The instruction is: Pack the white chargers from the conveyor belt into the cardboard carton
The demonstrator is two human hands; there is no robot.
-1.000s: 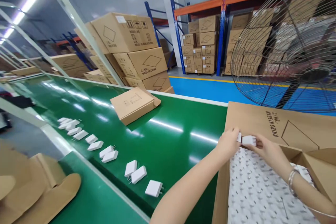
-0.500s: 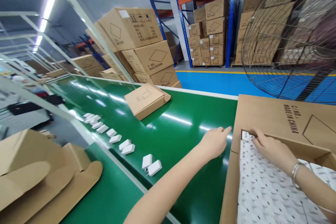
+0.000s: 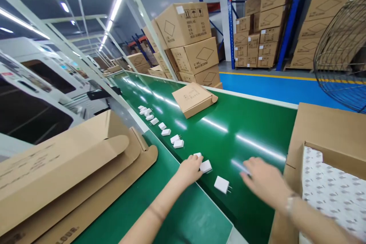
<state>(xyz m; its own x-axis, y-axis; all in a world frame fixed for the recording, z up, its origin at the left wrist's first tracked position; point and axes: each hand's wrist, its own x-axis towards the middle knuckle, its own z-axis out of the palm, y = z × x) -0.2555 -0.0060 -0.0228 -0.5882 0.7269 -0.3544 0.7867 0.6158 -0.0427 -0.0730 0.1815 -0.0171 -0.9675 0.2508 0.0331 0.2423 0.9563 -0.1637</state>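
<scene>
White plug-in chargers with metal prongs lie in a loose line on the green conveyor belt. My left hand is at the near belt edge, fingers curled and closed at the side of one white charger. Its fingertips partly cover another charger behind. Over the belt, to the right of the chargers, my right hand is smeared by motion, thumb and fingers apart with nothing seen between them. At right stands an open carton holding rows of white patterned pieces, with a gap at its far-left corner.
A flat brown box lies farther along the belt. Folded cardboard boxes are stacked at left on a green surface. Large cartons stand beyond the belt, and a wire fan guard is at the far right.
The view has swung left. My right hand has come out of the carton to over the belt. My left hand has moved from beside the carton to the chargers.
</scene>
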